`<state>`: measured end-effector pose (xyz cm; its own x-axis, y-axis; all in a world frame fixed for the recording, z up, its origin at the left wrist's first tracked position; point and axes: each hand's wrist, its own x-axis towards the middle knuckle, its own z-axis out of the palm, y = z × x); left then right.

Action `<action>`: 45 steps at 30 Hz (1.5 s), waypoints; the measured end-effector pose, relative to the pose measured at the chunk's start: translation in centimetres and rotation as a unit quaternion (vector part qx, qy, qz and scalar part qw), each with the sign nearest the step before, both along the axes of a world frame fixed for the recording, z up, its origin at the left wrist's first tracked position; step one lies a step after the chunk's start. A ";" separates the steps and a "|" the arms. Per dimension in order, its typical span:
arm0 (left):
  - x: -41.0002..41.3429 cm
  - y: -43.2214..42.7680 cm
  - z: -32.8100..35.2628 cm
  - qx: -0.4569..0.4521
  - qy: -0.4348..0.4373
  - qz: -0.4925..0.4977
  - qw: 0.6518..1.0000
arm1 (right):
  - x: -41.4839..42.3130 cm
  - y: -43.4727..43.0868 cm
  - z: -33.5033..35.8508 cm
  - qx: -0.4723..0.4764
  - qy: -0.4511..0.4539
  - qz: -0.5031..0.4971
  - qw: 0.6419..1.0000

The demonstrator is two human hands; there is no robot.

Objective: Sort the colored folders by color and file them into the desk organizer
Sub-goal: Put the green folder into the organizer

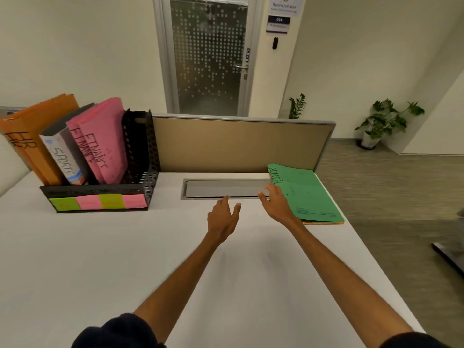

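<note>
well, the white desk [100, 259] runs wide from the near edge to a tan partition panel [238, 144] along its back, and its right edge drops off to grey floor just past the folders. a broad stretch of desk top lies between the black desk organizer [150, 177] at the back left and the green folder [311, 197] at the back right corner, with a flat grey cable hatch [226, 188] set into the surface between them. both arms reach forward over that stretch. the left hand [222, 217] hangs over the desk just short of the hatch, its fingers loose and spread, holding nothing. the right hand [275, 205] is also spread flat, its fingertips at the green folder's left edge; whether they press on it cannot be told. the green folder lies flat, with "admin" handwritten along its far left corner, and a thin orange folder [324, 223] edge shows beneath it along the near side. in the organizer stand orange folders marked "hr" [32, 136], a grey folder marked "sports" [65, 156] and pink folders marked "finance" [105, 141], all leaning left. green and pink sticky labels [98, 202] line its front.
</note>
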<state>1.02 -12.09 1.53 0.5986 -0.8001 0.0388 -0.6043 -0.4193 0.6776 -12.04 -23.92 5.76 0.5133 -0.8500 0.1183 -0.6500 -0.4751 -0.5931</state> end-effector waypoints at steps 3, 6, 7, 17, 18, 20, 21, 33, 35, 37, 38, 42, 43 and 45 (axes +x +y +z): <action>-2.5 -2.1 -0.6 0.013 0.000 -0.007 1.000 | -3.3 -2.4 -0.5 0.000 0.010 -0.020 1.000; -4.6 -4.1 -1.1 0.028 -0.004 -0.016 0.999 | -5.8 -4.6 -0.7 0.016 0.004 -0.042 0.999; -5.2 -4.7 -1.3 0.031 -0.004 -0.019 0.999 | -6.5 -5.3 -0.9 0.024 -0.002 -0.050 0.998; -8.8 -11.8 -3.2 0.053 0.041 -0.054 0.996 | -11.8 -12.4 -3.3 0.091 -0.013 -0.117 0.989; -9.0 -12.5 -3.4 0.052 0.050 -0.062 0.995 | -12.2 -13.2 -3.7 0.095 -0.014 -0.124 0.988; -9.3 -13.9 -3.8 0.050 0.061 -0.075 0.994 | -12.8 -14.6 -4.4 0.101 -0.016 -0.140 0.985; -9.4 -14.6 -4.0 0.051 0.064 -0.078 0.994 | -13.1 -15.3 -4.8 0.103 -0.017 -0.149 0.983; -8.4 -22.2 -7.2 0.129 0.066 -0.102 0.984 | -15.1 -22.4 -10.8 0.153 0.032 -0.277 0.948; -8.7 -23.1 -7.6 0.137 0.068 -0.107 0.982 | -15.5 -22.8 -11.9 0.155 0.053 -0.293 0.942; -8.9 -23.7 -8.0 0.137 0.080 -0.107 0.981 | -15.6 -22.9 -12.8 0.143 0.075 -0.298 0.941; -9.1 -23.9 -8.2 0.135 0.087 -0.105 0.981 | -15.5 -22.9 -13.1 0.134 0.083 -0.297 0.942; -9.7 -24.3 -9.1 0.124 0.099 -0.092 0.983 | -15.4 -23.0 -13.9 0.128 0.085 -0.311 0.938; -9.9 -24.3 -9.3 0.118 0.103 -0.087 0.984 | -15.4 -23.0 -13.9 0.129 0.086 -0.312 0.937; -10.2 -24.3 -9.3 0.090 0.116 -0.067 0.987 | -15.5 -23.0 -13.9 0.131 0.091 -0.311 0.937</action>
